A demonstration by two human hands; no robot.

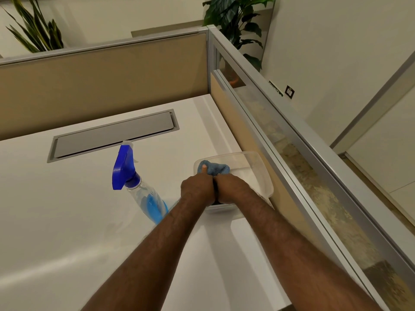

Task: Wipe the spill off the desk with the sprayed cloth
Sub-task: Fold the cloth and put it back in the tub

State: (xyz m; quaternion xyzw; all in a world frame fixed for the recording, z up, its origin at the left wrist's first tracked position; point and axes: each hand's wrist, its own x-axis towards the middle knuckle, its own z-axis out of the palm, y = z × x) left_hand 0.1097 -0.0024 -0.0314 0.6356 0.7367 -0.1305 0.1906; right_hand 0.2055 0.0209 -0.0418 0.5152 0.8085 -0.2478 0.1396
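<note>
A blue cloth (216, 169) is bunched over a clear plastic tub (258, 167) at the right side of the white desk (67, 209). My left hand (196, 188) and my right hand (229, 189) are pressed side by side, both gripping the cloth's near end above the tub; a left fingertip shows on the cloth. A spray bottle (137, 182) with a blue trigger head and blue liquid stands just left of my hands. I can make out no spill on the desk.
A grey cable hatch (112, 135) is set into the desk behind the bottle. Beige partition panels (101, 81) wall the desk at the back and right, with a frosted glass strip (303, 176) along the right. Potted plants (235, 23) stand beyond.
</note>
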